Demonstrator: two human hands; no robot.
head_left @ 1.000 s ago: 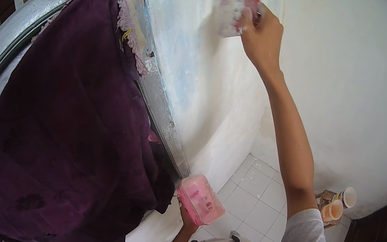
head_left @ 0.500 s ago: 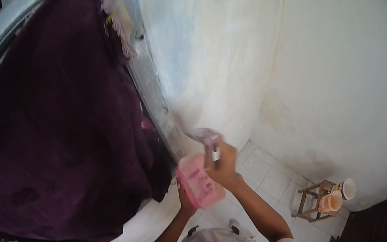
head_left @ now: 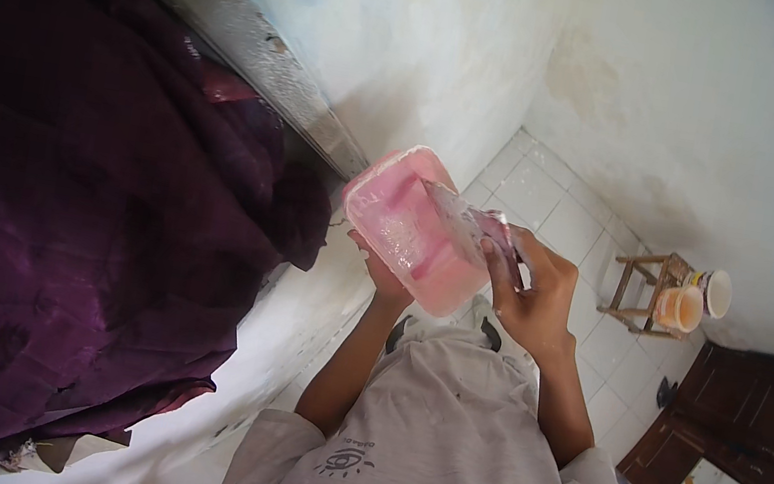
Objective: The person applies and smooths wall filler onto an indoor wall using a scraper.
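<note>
My left hand (head_left: 380,271) holds a pink translucent plastic container (head_left: 414,228) from below, tilted, with white paste inside. My right hand (head_left: 533,291) grips a flat scraper (head_left: 471,223) smeared with the same white paste, its blade lying across the container's open top. Both hands are in front of my chest, over my grey shirt. A white plastered wall (head_left: 400,31) rises just beyond the container.
A dark purple curtain (head_left: 76,223) hangs at the left beside a metal frame (head_left: 237,36). On the white tiled floor stands a small wooden stool (head_left: 645,288) with two small buckets (head_left: 696,301). A dark wooden door (head_left: 743,420) is at the lower right.
My right hand came down from high on the wall to the container. The scraper now rests in the container, and the view has tilted downward.
</note>
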